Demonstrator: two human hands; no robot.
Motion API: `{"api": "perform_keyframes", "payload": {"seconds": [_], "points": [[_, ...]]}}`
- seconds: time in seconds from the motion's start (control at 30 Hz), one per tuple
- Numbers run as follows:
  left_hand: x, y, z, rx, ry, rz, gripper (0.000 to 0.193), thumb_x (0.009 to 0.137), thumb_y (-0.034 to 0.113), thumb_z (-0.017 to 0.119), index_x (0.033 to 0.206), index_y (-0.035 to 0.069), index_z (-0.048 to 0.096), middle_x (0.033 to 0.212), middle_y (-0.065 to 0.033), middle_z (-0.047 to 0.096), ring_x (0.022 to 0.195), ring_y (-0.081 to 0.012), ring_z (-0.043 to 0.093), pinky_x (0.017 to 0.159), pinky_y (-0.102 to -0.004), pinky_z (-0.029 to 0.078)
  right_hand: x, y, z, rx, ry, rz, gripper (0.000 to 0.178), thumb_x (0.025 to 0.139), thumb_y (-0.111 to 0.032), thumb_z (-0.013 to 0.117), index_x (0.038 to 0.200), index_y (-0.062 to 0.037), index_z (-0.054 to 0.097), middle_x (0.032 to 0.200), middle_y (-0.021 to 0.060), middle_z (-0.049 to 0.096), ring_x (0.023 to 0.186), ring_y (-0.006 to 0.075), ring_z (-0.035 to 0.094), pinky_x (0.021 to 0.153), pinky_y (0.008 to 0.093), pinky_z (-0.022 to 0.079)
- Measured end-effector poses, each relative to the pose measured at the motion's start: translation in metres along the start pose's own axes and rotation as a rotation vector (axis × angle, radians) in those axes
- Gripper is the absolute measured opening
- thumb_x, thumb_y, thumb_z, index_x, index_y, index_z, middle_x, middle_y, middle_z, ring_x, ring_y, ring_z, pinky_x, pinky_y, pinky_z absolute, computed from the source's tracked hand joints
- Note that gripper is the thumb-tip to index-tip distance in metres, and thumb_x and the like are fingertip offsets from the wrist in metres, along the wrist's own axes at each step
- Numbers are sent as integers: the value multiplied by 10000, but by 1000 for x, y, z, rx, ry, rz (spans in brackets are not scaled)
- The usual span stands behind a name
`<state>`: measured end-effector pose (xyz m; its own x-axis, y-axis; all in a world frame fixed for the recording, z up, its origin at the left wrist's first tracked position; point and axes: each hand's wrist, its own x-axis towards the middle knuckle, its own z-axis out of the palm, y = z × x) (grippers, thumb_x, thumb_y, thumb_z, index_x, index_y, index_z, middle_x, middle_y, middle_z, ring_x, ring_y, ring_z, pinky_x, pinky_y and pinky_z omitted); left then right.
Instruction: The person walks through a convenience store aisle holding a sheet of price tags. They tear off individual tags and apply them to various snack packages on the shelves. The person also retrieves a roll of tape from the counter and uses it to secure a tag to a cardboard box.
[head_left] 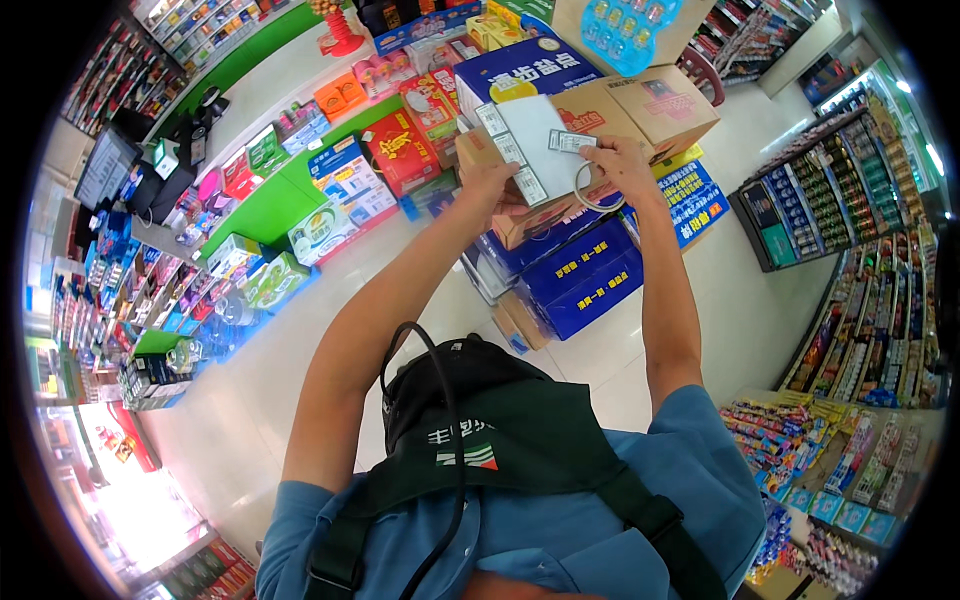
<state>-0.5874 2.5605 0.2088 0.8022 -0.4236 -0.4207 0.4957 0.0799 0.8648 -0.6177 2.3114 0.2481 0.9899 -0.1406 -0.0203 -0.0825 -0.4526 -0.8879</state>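
Note:
Along the left edge of a white backing sheet (538,122), my left hand (488,188) is closed, its fingers partly hidden. A column of printed labels (513,150) runs down that edge beside my fingers. My right hand (622,165) pinches one end of a small printed label (568,142) over the sheet's right side. Whether this label is fully off the sheet I cannot tell. A pale band or cord loop (590,200) hangs at my right wrist. Both hands are above brown cardboard boxes (600,115).
Blue cartons (585,275) are stacked under the sheet, with a large blue box (525,68) behind. To the left runs a green-and-white counter (265,205) with red gift boxes (400,150) and a monitor (105,160). Shelves of cans (830,190) stand on the right.

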Motion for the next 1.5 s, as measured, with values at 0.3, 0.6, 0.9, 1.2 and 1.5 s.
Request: {"api": "perform_keyframes", "payload": {"seconds": [0.3, 0.6, 0.9, 1.2, 1.5], "points": [[-24, 27, -20, 582, -83, 75, 458, 970, 428, 578, 825, -2, 634, 629, -102, 640, 491, -158, 618, 469, -247, 485, -17, -19, -17, 243, -72, 141, 305, 930, -310, 706, 885, -9, 721, 589, -43, 518, 484, 22, 391, 446, 209, 250], [-24, 21, -41, 444, -106, 64, 377, 959, 375, 579, 832, 26, 648, 661, -66, 645, 496, -121, 596, 458, -231, 418, 33, 11, 10, 147, -185, 263, 303, 883, -314, 733, 852, -14, 714, 672, 10, 633, 489, 41, 452, 434, 220, 323], [-39, 28, -48, 510, -175, 7, 382, 953, 395, 606, 847, 33, 662, 678, -59, 662, 497, -98, 589, 458, -220, 412, 24, 6, 12, -101, -76, 234, 393, 888, -397, 726, 847, -6, 729, 658, 35, 641, 531, 93, 519, 496, 273, 395], [-80, 44, -19, 338, -267, 133, 394, 977, 390, 610, 1093, 18, 665, 963, -63, 718, 686, -96, 658, 628, -216, 516, -47, -67, 11, 163, 9, 118, 405, 945, -387, 675, 765, -24, 661, 609, -22, 526, 540, 63, 490, 508, 241, 385], [-129, 43, -61, 133, -266, 112, 264, 981, 249, 628, 1134, 36, 654, 905, -51, 717, 717, -102, 659, 680, -233, 512, -67, -77, 128, 793, -9, 48, 277, 982, -273, 675, 831, -41, 671, 644, -27, 575, 543, 35, 484, 490, 180, 351]]}}
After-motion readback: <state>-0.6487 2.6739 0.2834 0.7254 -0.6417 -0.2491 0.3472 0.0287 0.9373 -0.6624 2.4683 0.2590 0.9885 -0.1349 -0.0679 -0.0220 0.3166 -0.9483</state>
